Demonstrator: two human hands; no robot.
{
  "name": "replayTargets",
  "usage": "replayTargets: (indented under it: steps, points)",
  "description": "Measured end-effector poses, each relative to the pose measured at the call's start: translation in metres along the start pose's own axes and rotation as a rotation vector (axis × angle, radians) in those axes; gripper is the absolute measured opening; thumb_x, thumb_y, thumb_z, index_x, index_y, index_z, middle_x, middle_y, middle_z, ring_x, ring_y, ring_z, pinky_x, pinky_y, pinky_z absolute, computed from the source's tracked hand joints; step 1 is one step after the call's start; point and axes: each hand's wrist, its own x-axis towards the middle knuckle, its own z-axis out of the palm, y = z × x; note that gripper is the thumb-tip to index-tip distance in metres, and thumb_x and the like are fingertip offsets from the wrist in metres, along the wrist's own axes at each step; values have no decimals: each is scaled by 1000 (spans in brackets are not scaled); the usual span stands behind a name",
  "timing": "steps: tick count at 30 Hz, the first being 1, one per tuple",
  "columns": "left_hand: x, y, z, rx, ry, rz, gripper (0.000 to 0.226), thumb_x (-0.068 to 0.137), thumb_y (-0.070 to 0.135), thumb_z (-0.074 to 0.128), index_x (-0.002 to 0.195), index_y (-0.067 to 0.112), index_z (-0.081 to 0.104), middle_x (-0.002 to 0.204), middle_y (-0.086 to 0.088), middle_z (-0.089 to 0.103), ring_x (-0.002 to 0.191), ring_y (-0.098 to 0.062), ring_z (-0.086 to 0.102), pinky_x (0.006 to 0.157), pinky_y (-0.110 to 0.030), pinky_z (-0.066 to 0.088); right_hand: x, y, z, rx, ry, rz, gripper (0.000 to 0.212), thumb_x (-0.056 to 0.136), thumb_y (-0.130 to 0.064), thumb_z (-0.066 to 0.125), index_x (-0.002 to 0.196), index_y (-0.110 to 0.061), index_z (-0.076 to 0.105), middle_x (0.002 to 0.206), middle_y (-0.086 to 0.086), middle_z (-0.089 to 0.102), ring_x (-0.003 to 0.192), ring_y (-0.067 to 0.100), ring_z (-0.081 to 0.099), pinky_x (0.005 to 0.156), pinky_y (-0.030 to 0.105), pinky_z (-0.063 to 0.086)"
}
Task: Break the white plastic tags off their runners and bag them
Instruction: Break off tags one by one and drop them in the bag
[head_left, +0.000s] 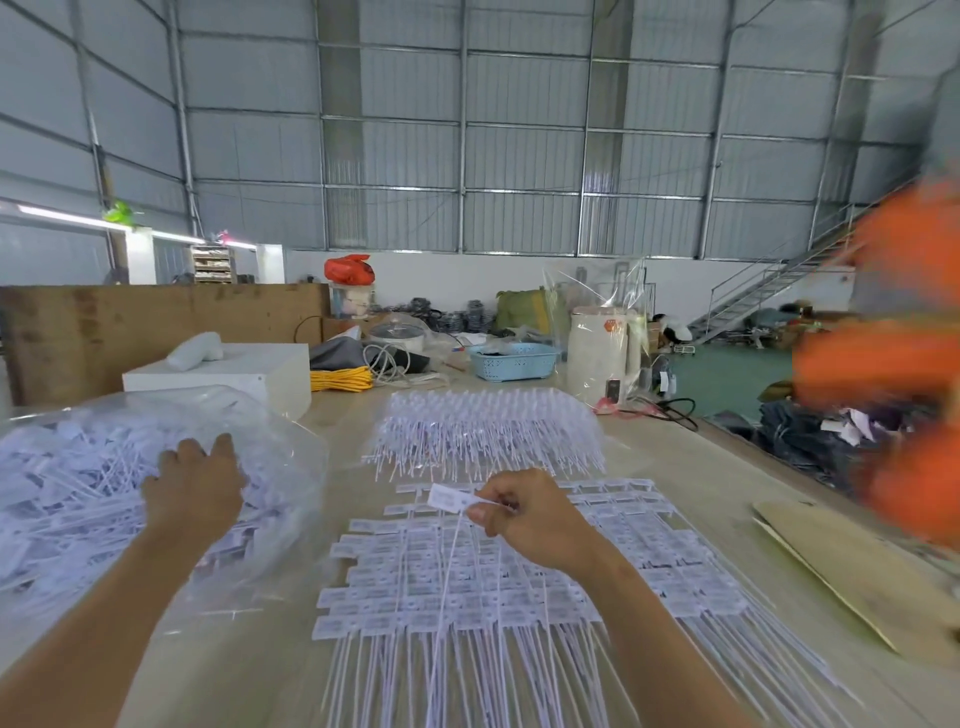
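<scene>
I see my right hand (524, 514) raised just above the near spread of white tags (498, 577), thumb and fingers pinching a single tag (451, 500) near its flat label, so that the label points left and its thin tail hangs down and toward me over the spread. That spread lies flat on the pale surface (691, 467) straight in front of me, rows of labels overlapping and their tails fanning toward the near edge. My left hand (195, 483) reaches out to the left with fingers loosely extended, palm down, resting on the clear plastic bag (280, 447), which is heaped with loose tags (67, 499) already separated; it holds nothing that I can make out. Beyond the near spread sits a second bundle of tags (488, 426), tails toward me. At the right edge of the surface lies a flat sheet of cardboard (852, 566). Farther back I can see a white box (223, 374), a coil of yellow cord (343, 378), a light blue basket (514, 359) and a white appliance (602, 353). A blurred person in orange (893, 358) stands at the far right
</scene>
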Motion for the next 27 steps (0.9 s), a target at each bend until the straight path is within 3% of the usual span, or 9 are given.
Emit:
replayTargets:
  steps: [3, 6, 10, 11, 13, 15, 17, 21, 27]
  points:
    - [-1, 9, 2, 17, -81, -96, 69, 93, 47, 48, 145, 11, 19, 144, -21, 32, 133, -37, 31, 105, -49, 33, 1, 1, 0, -6, -7, 0, 21, 90, -17, 61, 70, -11, 62, 59, -5, 51, 50, 7, 43, 53, 20, 37]
    - [-19, 37, -17, 6, 99, -140, 65, 89, 27, 57, 141, 6, 25, 137, -20, 39, 128, -38, 35, 100, -50, 37, 1, 0, 1, -11, 3, 0, 21, 90, -18, 61, 70, -12, 63, 59, -6, 51, 50, 3, 43, 51, 16, 36]
    - [-61, 85, -39, -409, 494, 241, 29, 86, 18, 61, 111, 4, 58, 105, -19, 59, 96, -35, 54, 77, -44, 44, 1, -3, 2, -33, 17, -14, 27, 90, -18, 61, 63, -18, 58, 61, -2, 51, 50, 3, 42, 51, 17, 34]
    - [-74, 98, -39, -604, 415, 344, 23, 90, 27, 58, 100, 7, 62, 95, -14, 63, 86, -29, 57, 72, -39, 45, 1, -4, 3, -20, 31, -17, 24, 90, -17, 61, 66, -13, 60, 64, 2, 53, 53, 8, 44, 54, 22, 35]
    - [-96, 122, -35, -917, -1, 382, 42, 92, 48, 49, 81, 11, 64, 75, -7, 66, 66, -19, 61, 61, -32, 48, 2, -4, 3, 2, 77, -31, 20, 89, -15, 61, 72, -6, 62, 69, 7, 54, 61, 15, 46, 61, 29, 36]
    - [-111, 136, -24, -1241, -367, 248, 48, 90, 51, 51, 73, 9, 67, 62, -7, 67, 52, -16, 62, 50, -27, 50, 2, -3, 4, 13, 100, -42, 17, 88, -12, 61, 72, -6, 62, 70, 8, 55, 65, 16, 47, 64, 31, 38]
    - [-119, 140, -11, -1478, -536, 127, 45, 91, 42, 56, 69, 5, 66, 54, -8, 64, 44, -16, 59, 45, -24, 48, 1, -1, 6, -30, 90, -34, 20, 87, -11, 61, 68, -9, 58, 68, 5, 54, 65, 16, 46, 65, 31, 38]
    - [-122, 138, 3, -1495, -421, 213, 40, 96, 33, 53, 65, 8, 58, 47, 0, 55, 36, -14, 47, 38, -21, 36, -1, -1, 10, -97, 30, -16, 33, 89, -13, 59, 60, -26, 49, 66, -1, 53, 64, 14, 48, 64, 29, 39]
    - [-120, 135, 2, -1177, -155, 355, 40, 98, 31, 48, 59, 19, 49, 44, 7, 48, 33, -2, 43, 42, -17, 35, -3, -4, 13, -116, -37, -56, 15, 89, -14, 59, 77, -8, 65, 73, 11, 61, 71, 21, 55, 71, 35, 47]
